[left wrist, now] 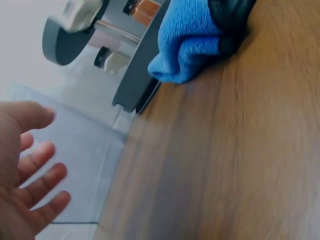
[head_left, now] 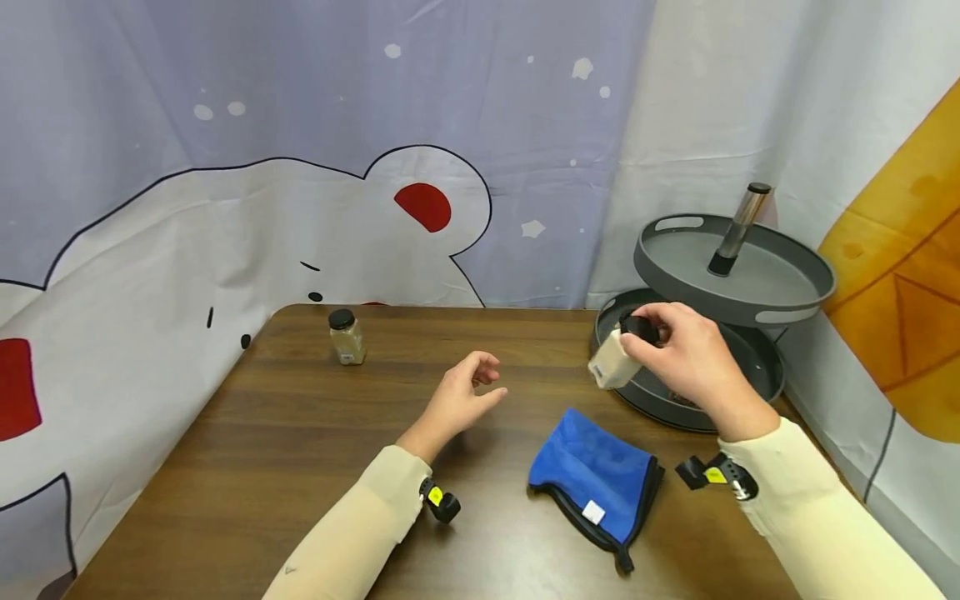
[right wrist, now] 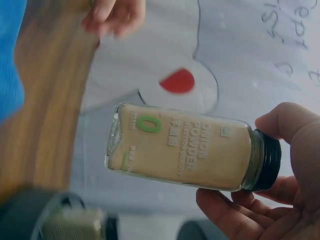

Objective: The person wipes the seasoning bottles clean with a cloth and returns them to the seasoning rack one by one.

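Observation:
My right hand point(head_left: 690, 350) holds a glass jar of onion powder point(head_left: 615, 362) by its black lid, tilted, in front of the two-tier grey tray point(head_left: 798, 293). In the right wrist view, the jar's label point(right wrist: 192, 145) reads onion powder, and thumb and fingers grip around the lid point(right wrist: 267, 160). My left hand point(head_left: 457, 400) hovers above the table with fingers loosely bent and nothing in them. A blue cloth point(head_left: 592, 467) with black edging lies on the table between the hands.
Another black-lidded jar point(head_left: 348, 337) stands at the table's back left. On the lower tray in the left wrist view are an orange-filled jar point(left wrist: 146, 12) and a pale-filled jar point(left wrist: 116, 63). A metal post point(head_left: 738, 225) rises from the upper tray. Printed curtains point(head_left: 525, 150) hang behind the table.

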The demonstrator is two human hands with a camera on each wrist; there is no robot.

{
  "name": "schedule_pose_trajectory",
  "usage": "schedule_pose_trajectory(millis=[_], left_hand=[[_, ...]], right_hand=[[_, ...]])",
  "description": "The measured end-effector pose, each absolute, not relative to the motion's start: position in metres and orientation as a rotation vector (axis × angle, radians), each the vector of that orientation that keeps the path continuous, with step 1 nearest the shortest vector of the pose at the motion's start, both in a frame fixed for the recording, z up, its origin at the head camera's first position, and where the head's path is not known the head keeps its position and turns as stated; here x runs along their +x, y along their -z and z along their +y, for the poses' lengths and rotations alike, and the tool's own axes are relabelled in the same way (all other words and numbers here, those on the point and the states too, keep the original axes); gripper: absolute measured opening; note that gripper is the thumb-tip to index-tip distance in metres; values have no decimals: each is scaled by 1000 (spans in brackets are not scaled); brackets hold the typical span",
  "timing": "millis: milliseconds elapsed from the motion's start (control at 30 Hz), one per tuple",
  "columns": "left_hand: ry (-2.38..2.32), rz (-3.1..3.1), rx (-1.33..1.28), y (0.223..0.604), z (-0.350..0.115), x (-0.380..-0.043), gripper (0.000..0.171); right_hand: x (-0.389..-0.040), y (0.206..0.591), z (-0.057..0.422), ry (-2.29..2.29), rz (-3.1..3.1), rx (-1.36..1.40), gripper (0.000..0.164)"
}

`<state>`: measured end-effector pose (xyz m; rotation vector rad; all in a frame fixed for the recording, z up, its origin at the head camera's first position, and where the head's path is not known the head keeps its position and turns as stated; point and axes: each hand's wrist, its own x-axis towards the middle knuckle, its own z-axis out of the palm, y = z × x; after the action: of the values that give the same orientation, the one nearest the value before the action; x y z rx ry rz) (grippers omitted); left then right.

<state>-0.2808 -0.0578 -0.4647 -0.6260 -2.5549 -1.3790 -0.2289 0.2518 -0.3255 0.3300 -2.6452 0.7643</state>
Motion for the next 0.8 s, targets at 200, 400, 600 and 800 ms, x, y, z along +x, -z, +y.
schedule_pose_trajectory(millis=[200,400,600,800], left_hand=[[1376,-2414,-553,461,-76,-282,26],[1371,-2400,-502,461,-93,-284,19],[1373,-2401,-468,462,-107,-283,17],[1399,-2401,-451,457,-118,-280,17]], right_hand=[[-218,322,299,-669,-2638,196,35],[-212,329,341,-597,-2662,84,36],[-209,337,365,-580,-2680,-50,43],[-214,347,390,-553,-2709,-194,47]])
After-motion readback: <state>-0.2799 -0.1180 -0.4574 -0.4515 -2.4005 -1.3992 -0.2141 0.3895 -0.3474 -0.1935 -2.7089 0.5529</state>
